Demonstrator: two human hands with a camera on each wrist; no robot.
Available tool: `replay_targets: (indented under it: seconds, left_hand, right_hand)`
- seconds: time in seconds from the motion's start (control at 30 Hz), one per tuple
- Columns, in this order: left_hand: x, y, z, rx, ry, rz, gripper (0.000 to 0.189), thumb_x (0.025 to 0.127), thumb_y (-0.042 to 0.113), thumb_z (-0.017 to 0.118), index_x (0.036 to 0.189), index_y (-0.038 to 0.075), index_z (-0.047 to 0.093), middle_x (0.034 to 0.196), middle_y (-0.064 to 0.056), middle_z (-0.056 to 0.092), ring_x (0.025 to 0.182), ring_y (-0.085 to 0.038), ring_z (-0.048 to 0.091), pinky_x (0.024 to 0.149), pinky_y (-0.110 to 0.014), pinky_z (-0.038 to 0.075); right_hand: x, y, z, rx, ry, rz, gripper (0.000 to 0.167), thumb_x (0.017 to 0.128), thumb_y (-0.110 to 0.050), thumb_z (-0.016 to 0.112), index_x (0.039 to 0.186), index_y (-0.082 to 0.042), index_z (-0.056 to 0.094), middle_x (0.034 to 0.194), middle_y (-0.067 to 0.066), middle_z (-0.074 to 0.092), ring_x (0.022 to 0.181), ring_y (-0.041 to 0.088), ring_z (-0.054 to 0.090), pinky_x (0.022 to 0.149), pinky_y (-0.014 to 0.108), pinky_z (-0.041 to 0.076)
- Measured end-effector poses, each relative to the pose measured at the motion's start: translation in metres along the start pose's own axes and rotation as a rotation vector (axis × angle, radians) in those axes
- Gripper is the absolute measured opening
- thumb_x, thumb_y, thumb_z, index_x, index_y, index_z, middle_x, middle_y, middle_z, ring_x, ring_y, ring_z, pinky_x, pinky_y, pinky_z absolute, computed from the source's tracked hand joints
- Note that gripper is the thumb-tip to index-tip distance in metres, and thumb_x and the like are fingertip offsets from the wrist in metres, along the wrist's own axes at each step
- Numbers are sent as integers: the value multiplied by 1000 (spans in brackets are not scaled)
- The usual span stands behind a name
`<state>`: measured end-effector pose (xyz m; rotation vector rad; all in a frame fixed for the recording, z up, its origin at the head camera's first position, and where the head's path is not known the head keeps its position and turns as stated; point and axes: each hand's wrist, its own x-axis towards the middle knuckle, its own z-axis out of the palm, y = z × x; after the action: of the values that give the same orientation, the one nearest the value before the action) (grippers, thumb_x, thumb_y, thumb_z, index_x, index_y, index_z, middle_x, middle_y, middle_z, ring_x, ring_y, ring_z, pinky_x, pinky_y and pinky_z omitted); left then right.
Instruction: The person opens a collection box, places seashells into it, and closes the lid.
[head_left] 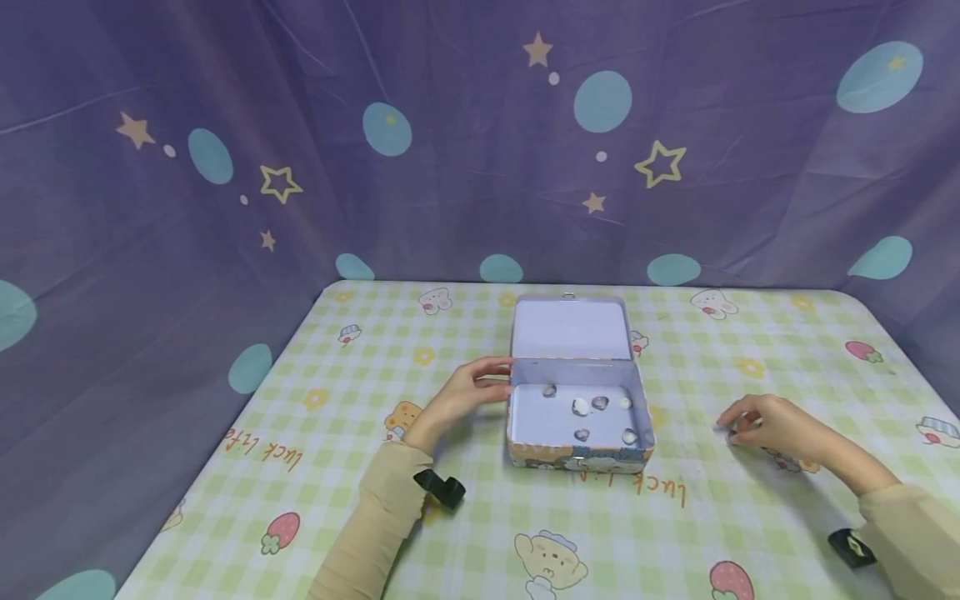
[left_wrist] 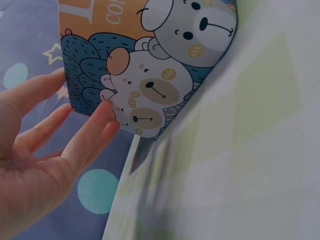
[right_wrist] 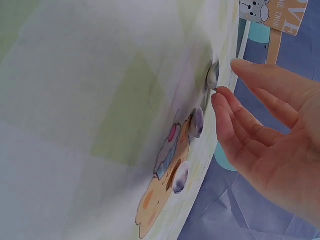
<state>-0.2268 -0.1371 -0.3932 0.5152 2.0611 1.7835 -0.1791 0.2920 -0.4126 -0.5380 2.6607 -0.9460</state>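
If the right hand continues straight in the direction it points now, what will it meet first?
Probably the shell nearest its fingertips, on the tablecloth; the exact gap is hard to judge.

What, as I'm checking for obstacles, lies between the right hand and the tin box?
The head view shows only printed tablecloth from the tin box to the right hand; the right wrist view adds a shell near the fingertips.

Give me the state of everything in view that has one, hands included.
Box: open, upright on the cloth.
Lid: raised, tilted back.
Shells in the box: six visible, spread out.
Shells on the cloth: three visible, outside the box.
Left hand: fingers against box's side.
Right hand: at a shell, contact unclear.
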Motion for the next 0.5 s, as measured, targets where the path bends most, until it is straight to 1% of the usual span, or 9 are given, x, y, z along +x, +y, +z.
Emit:
replay_targets:
  seconds: [0.1,0.23,0.33,0.37,0.47,0.5]
  left_hand:
    - [5,-11,-3,-7,4,17,50,83,1,58,129,-4,39,128,-28,39,113,-42,44,86,-33,49]
    - [6,-15,-3,1,13,22,50,83,2,59,129,-3,40,128,-27,40,112,-41,45,86,-32,49]
    - [3,-6,0,-6,14,8,50,83,-1,57,129,-6,39,128,-29,39,112,-43,43,86,-34,48]
    - [3,-5,0,-7,13,10,49,83,-1,57,129,-6,38,128,-30,39,112,-43,44,86,-33,49]
    - [-2,5,2,-5,11,-1,49,83,-4,55,129,-8,37,128,-32,37,113,-45,42,87,-33,48]
    - [-2,6,3,-3,11,-3,49,83,-4,55,129,-9,37,128,-32,37,113,-45,41,87,-33,48]
  right_hand:
    - [2,1,-1,-4,-11,-1,20,75,-9,68,94,-3,65,91,6,60,74,6,53,56,22,47]
    - [4,3,1,-16,-13,-30,20,73,-8,69,92,-2,65,86,3,59,68,1,47,52,21,43]
    - [5,5,2,-23,-7,-48,19,72,-8,69,90,-2,65,83,2,58,66,0,46,52,20,42]
    - [6,5,2,-26,-5,-50,19,72,-7,69,90,-3,65,82,1,58,66,0,45,52,20,42]
    - [7,6,3,-30,-1,-57,15,72,-6,69,87,-4,66,80,-1,57,65,0,44,51,20,42]
    - [7,6,4,-33,1,-59,14,72,-6,68,86,-4,66,80,-1,57,64,0,44,51,20,42]
